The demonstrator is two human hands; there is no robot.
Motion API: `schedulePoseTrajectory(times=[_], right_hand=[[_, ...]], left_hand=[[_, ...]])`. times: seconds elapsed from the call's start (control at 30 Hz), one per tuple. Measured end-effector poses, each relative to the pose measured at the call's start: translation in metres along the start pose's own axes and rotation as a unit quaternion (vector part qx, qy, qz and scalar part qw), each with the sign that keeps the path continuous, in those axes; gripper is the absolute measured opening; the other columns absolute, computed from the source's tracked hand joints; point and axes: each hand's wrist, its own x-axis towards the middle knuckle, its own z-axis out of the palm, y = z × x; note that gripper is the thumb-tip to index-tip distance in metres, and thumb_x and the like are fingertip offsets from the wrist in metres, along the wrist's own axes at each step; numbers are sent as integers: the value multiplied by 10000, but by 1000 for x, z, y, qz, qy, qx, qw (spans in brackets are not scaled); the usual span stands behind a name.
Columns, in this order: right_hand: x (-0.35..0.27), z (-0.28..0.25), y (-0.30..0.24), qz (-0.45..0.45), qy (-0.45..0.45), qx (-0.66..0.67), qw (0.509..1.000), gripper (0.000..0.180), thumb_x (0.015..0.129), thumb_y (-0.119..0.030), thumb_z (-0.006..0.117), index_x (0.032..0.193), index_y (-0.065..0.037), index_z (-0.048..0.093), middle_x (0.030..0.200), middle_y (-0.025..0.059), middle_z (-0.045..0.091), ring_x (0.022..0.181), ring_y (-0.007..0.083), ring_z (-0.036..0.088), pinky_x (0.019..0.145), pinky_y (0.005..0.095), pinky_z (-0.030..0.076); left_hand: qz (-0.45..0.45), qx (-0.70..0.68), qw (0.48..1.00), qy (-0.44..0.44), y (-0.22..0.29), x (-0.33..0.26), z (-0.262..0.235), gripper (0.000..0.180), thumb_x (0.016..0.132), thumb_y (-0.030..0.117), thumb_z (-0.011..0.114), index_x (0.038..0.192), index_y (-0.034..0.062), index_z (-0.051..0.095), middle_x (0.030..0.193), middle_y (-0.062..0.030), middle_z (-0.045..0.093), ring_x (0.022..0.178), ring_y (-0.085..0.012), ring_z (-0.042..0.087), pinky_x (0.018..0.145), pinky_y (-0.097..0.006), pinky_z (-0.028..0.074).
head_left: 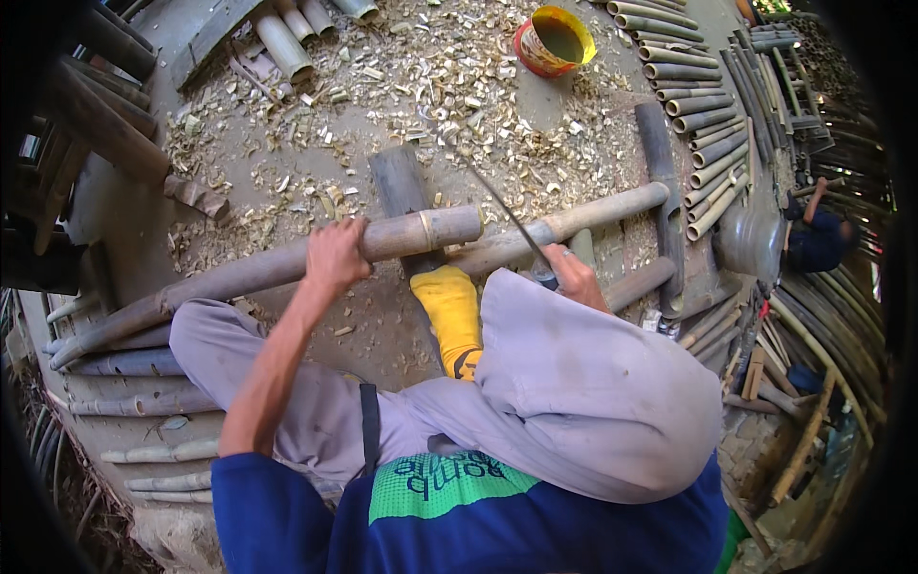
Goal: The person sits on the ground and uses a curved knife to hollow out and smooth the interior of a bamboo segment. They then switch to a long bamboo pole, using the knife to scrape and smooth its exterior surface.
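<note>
The bamboo pole (287,263) lies long across the middle of the view, its axis running from about eight o'clock up to two o'clock, the cut end pointing right at the centre, propped on a dark upright log (400,182). The left hand (335,253) is clenched round the pole, just left of its pale node ring. The right hand (571,273) grips the handle of a long thin blade (497,203), which slants up toward eleven o'clock, its tip over the chips. A second pole (564,227) lies behind, reaching to two o'clock. A yellow boot (451,311) sits just under the poles, at centre. The ground (287,143) is bare packed earth strewn with pale bamboo shavings (459,86). At twelve o'clock stands a red and yellow tub (553,40). Split bamboo strips (703,124) are ranked at two o'clock, more poles are stacked at eight. Another person in blue (818,234) crouches at three o'clock.
</note>
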Motion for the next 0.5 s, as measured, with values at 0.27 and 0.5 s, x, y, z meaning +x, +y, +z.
schedulePoseTrajectory(times=[0.27,0.5], right_hand=[[-24,16,43,134,-178,-42,974,412,770,-198,700,1111,-74,506,811,233,582,695,391,603,651,467,488],[-15,12,5,-19,36,0,999,382,782,-187,688,1078,-11,523,820,236,582,719,400,612,618,423,504]], left_hand=[[5,25,1000,10,-5,4,-4,470,539,167,734,961,60,557,920,-121,631,896,-288,637,779,-441,498],[31,70,992,96,8,-3,5,511,505,148,752,976,83,563,881,-66,603,863,-237,615,751,-394,482]])
